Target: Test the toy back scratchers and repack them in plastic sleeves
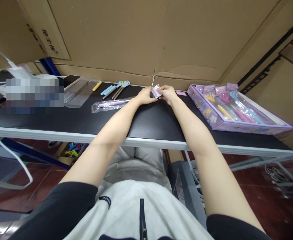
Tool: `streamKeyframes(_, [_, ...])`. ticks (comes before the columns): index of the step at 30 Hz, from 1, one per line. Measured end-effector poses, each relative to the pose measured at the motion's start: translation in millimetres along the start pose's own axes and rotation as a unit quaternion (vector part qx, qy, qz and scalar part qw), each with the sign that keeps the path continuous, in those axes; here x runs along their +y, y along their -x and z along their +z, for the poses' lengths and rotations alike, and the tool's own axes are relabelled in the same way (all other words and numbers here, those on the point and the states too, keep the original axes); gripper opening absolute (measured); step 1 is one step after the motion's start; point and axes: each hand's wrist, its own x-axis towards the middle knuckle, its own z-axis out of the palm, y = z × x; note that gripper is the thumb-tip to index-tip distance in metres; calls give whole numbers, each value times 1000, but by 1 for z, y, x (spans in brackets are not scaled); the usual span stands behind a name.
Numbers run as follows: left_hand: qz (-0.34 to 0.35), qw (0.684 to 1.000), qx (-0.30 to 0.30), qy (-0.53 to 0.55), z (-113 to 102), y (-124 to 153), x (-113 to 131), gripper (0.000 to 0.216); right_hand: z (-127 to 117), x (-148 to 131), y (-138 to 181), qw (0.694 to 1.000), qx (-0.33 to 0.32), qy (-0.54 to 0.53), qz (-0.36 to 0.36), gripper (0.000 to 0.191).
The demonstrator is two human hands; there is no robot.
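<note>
The card [156,91] is small, rectangular and pale purple with fine print; it sits tilted between both hands, near the table's [158,121] 12 o'clock edge. The right hand [168,93] pinches its 3 o'clock side, fingers closed. The left hand [145,96] meets its 9 o'clock side, fingers partly curled; their grip cannot be determined. A clear bag [95,107] containing a purple stick [113,103] lies between 8 and 9 o'clock.

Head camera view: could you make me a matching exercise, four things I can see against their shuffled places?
1. Pale purple card
2. Purple display box
3. Loose yellow stick
4. Colourful pieces

A. Below the black table
B. Between clear bags and blue sticks
C. Between the left hand and right hand
D. On the table's right side

1-C, 2-D, 3-B, 4-A
</note>
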Motion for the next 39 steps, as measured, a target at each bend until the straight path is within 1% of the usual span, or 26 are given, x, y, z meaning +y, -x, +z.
streamKeyframes(4, [18,1000,4,-20,0,-2,1,52,2,-2,2,1000,5,-25,12,34])
streamKeyframes(9, [18,999,9,-38,-1,-1,5,52,5,-2,4,999,26,-26,12,38])
streamKeyframes(15, [38,998,6,-40,-2,1,6,46,7,-1,4,999,-19,-43,26,36])
streamKeyframes(19, [33,999,18,-29,-2,-1,3,49,4,0,3,997,-48,-50,35,27])
streamKeyframes(22, [27,999,12,-37,-3,1,5,53,2,-1,3,996,-64,-39,37,27])
streamKeyframes(24, [12,999,6,-47,-5,3,8,58,1,-2,3,998,-54,-28,32,29])
streamKeyframes(27, [-25,997,-3,-69,-9,10,16,73,2,-3,2,999,-20,-30,25,32])
streamKeyframes(29, [-53,995,-13,-85,-13,14,22,76,2,-3,1,999,-3,-41,25,32])
streamKeyframes(31, [-68,993,-21,-92,-17,17,26,72,1,-3,0,998,3,-56,29,29])
streamKeyframes(34, [-64,994,-21,-88,-19,17,28,66,0,-3,-1,996,-1,-73,41,27])
streamKeyframes(39, [-50,996,-4,-70,-14,13,21,62,1,-5,2,995,-8,-75,62,24])
